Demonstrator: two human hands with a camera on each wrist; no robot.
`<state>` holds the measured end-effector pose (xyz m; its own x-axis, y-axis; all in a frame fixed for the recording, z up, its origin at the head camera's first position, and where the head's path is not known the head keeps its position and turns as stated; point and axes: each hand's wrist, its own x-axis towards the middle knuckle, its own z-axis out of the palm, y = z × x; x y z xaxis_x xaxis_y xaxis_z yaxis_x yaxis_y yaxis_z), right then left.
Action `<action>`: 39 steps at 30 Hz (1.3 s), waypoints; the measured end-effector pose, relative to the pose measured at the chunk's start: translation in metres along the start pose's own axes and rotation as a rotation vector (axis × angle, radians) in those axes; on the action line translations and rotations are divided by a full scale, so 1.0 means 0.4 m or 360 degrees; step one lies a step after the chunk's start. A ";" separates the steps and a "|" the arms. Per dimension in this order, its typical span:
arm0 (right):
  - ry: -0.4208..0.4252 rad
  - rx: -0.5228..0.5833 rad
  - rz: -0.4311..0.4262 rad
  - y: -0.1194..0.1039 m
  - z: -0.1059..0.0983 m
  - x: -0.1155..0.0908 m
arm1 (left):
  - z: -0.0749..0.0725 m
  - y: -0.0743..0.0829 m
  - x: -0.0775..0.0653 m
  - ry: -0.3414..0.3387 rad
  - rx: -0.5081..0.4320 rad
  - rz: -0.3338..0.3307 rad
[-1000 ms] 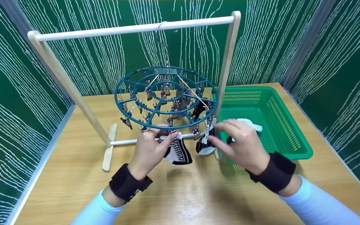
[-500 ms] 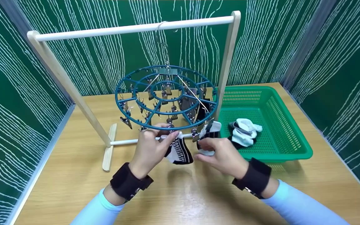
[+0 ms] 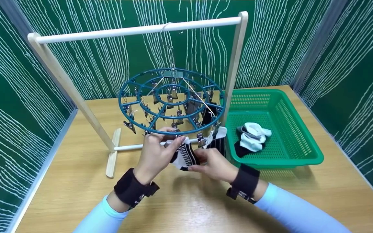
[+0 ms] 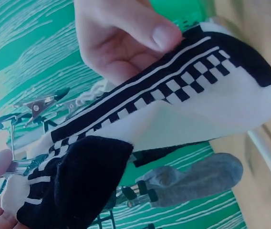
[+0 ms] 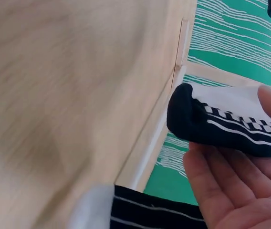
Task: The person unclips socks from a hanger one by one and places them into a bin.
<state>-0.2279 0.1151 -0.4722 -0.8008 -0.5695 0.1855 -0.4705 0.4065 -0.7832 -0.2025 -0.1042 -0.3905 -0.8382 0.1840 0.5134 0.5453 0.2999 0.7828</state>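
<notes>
A black-and-white sock point(image 3: 185, 156) with a checkered stripe hangs at the near rim of a round blue clip hanger point(image 3: 160, 131). My left hand point(image 3: 157, 152) pinches its white cuff, right at a metal clip point(image 4: 18, 167). My right hand point(image 3: 215, 163) pinches the striped edge toward the toe; its thumb lies on one face, and the fingers point(image 5: 235, 181) extend underneath in the right wrist view. Just right of it, another black-and-white sock point(image 3: 218, 142) hangs from the rim. A grey sock point(image 4: 192, 179) hangs farther back in the left wrist view.
The hanger hooks onto the white bar point(image 3: 134, 30) of a wooden stand point(image 3: 71, 94). A green basket point(image 3: 316, 158) on the right holds several crumpled socks point(image 3: 253, 137). More metal clips point(image 3: 129, 126) dangle around the rings. Green patterned walls enclose the table.
My right hand has moved left and down from the sock at the right rim to the sock in front. My left hand has stayed at the cuff.
</notes>
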 end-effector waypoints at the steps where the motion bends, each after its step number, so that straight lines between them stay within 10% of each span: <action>1: 0.0000 0.0030 0.0010 0.000 0.004 0.003 | 0.000 0.000 0.000 -0.0001 -0.0015 -0.0010; 39: 0.0112 0.0181 0.0024 0.027 0.038 0.010 | -0.014 0.005 0.010 -0.0071 0.0048 0.0204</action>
<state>-0.2307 0.1065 -0.4889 -0.8335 -0.5107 0.2110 -0.4160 0.3287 -0.8479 -0.2046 -0.1082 -0.3848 -0.7616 0.2640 0.5918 0.6479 0.2989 0.7006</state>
